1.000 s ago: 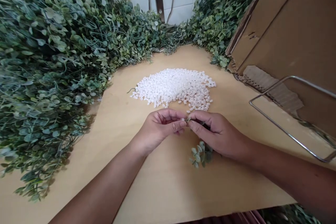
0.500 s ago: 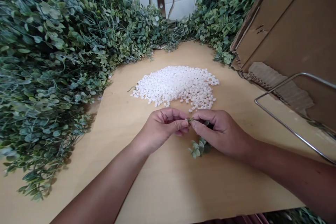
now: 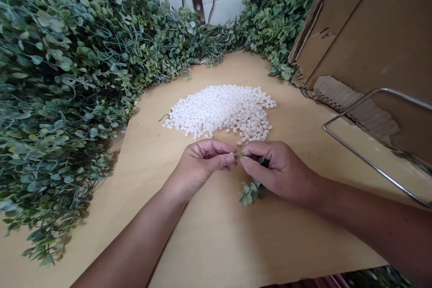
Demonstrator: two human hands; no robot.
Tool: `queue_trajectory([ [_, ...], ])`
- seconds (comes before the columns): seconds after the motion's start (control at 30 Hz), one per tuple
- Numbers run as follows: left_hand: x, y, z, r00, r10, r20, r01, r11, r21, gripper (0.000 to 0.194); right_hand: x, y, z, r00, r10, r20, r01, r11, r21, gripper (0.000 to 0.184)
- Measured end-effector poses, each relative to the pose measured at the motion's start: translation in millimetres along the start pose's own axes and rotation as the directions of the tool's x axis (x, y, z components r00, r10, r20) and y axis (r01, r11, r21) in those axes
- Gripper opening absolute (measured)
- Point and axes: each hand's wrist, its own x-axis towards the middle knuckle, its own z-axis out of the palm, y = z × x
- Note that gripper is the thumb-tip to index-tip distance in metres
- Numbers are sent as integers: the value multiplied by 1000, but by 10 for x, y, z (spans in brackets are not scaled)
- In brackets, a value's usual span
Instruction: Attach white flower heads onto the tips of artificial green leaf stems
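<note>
Head view: left hand (image 3: pixel 200 162) was pinching a small white piece (image 3: pixel 232 155) between thumb and fingertips, other fingers curled. Right hand (image 3: pixel 281 168) was pinching a thin green stem (image 3: pixel 239 155) of a leafy sprig (image 3: pixel 249 192), fingertips just beside the left's.

Sprig location: stem tip in the gap between the two hands, leaves hanging below the right hand's fingers on the wearer's side, over the counter (image 3: pixel 202 243).

Progress, my read: mid-step. White piece and stem tip were lined up, apparently meeting. Couldn't confirm seated; fingertips covered the contact. Left over: a big pile of loose white pieces (image 3: pixel 219 108) just beyond both hands.

Orientation: exposed stem ran roughly sideways, tip pointing at the left hand. The right hand hid most of the rest, so full long axis unclear; leafy end pointed down and back toward the wearer.

Surroundings: heaped foliage (image 3: pixel 67 76) well left of the left hand, cardboard (image 3: pixel 378 31) beyond and right of the right hand, bent wire frame (image 3: pixel 324 127) nearer on that same side.
</note>
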Motion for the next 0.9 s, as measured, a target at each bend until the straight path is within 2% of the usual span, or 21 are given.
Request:
queue_trajectory([
  [0.4,4,-5,30,1000,10,-26,-10,1000,-24,19,-3,-6,5,999,-10,-40,11,1000,21,28],
  [0.6,8,7,41,999,7,-34,-8,999,-40,19,-16,-8,3,1000,9,-20,-8,1000,17,28],
  [0.77,2,8,74,997,-6,-77,4,1000,-16,21,-14,-2,13,999,24,-25,-24,1000,-12,29],
  [0.9,-15,10,113,994,-6,-110,7,1000,9,23,-13,4,27,1000,-14,-28,13,999,-38,30],
])
